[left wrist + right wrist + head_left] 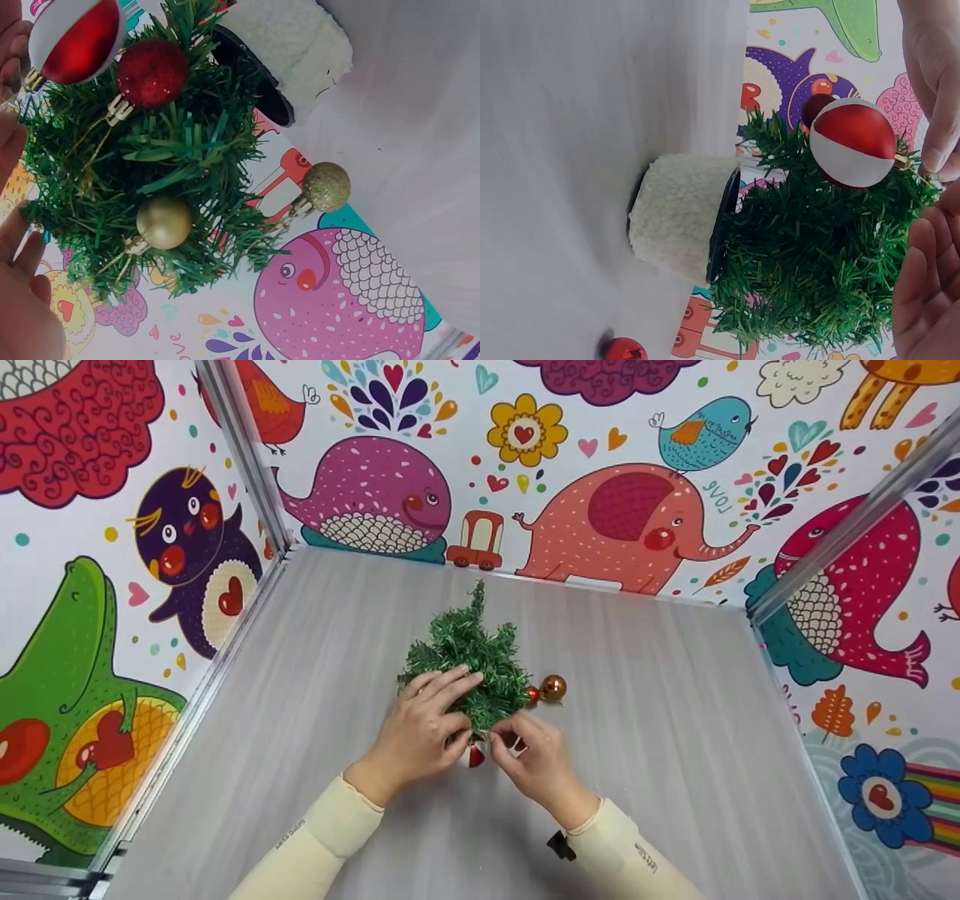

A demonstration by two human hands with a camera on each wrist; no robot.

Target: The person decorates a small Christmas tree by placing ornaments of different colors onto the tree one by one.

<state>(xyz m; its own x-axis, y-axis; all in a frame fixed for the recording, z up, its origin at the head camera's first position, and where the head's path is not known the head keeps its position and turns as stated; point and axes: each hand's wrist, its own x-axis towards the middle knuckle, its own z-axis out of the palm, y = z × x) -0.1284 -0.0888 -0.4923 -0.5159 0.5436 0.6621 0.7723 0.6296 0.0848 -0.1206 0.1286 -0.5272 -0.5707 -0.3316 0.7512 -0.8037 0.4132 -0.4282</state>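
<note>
One left hand (424, 731) and one right hand (538, 757) are pinching the cord (925, 178) of a red-and-white bauble (475, 755) at the near side of the tree (466, 641), steady, gentle tension likely preventing slips.

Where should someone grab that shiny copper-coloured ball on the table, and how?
Probably round its widest part, coming from above and the right. The copper-coloured ball is round, so a pinch across opposite sides should suit it; the small red ball and the green tree sit close on its left, while its right side is unobstructed.
</note>
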